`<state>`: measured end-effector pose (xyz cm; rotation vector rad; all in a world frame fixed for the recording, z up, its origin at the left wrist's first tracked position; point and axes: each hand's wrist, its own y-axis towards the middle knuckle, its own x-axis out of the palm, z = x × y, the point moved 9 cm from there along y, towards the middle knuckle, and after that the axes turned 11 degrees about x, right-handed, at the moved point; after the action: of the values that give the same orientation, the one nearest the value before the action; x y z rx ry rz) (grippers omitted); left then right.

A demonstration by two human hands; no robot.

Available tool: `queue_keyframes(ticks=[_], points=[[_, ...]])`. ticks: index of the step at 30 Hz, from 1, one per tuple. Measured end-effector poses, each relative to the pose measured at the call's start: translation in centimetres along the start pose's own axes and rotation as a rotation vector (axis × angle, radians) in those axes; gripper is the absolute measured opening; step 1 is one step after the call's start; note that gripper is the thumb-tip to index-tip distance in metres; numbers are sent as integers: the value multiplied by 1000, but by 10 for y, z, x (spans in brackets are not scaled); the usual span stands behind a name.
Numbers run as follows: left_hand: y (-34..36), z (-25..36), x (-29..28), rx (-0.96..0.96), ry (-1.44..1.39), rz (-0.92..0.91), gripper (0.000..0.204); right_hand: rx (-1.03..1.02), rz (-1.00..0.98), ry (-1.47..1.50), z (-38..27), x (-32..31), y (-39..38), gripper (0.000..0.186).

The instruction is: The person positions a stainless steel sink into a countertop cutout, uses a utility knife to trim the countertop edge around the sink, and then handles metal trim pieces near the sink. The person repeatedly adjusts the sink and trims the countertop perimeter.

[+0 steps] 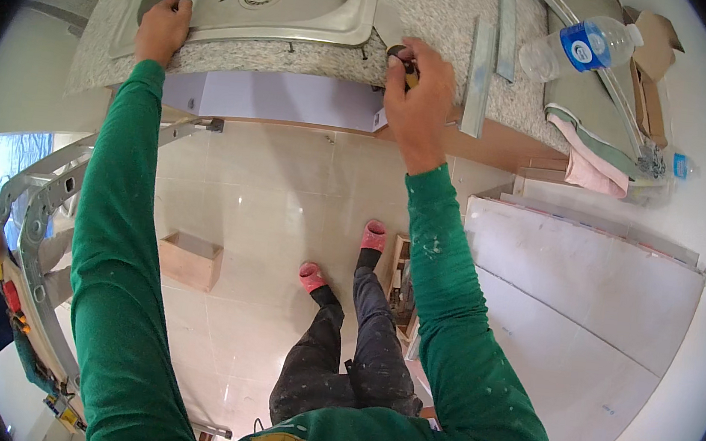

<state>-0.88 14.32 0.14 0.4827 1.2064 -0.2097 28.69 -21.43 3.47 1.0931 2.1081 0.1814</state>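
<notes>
My left hand (pixel 164 28) has its fingers curled over the left front rim of a steel sink (pixel 303 41) set in a speckled stone countertop (pixel 442 23). My right hand (pixel 417 98) is closed on a scraper's black and yellow handle (pixel 409 75), just right of the sink's front corner, with its metal blade (pixel 388 23) partly showing against the countertop. Small dark clips (pixel 291 47) show along the sink's front edge. Two grey metal strips (pixel 478 74) lie on the counter to the right of my right hand.
A plastic bottle (pixel 546 58), cloths (pixel 587 159) and cardboard (pixel 651 88) lie at the right. White boards (pixel 565 329) stand below. A wooden box (pixel 190 259) is on the tiled floor. An aluminium ladder (pixel 38 230) with hanging tools is at the left.
</notes>
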Motion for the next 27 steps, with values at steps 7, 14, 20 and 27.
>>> queue_keyframes(ticks=[7, 14, 20, 27], points=[[4, -21, 2, 8, 12, -21, 57, -277, 220, -30, -31, -43, -15, 37], [2, -9, 0, 67, -73, 1, 58, -251, -88, 142, -28, -13, -7, 34], [4, -14, 1, -8, -28, -37, 57, -437, 106, -13, -36, -28, -13, 36], [5, -16, 3, 33, -36, -15, 58, -453, -42, 30, -49, -19, -5, 31]])
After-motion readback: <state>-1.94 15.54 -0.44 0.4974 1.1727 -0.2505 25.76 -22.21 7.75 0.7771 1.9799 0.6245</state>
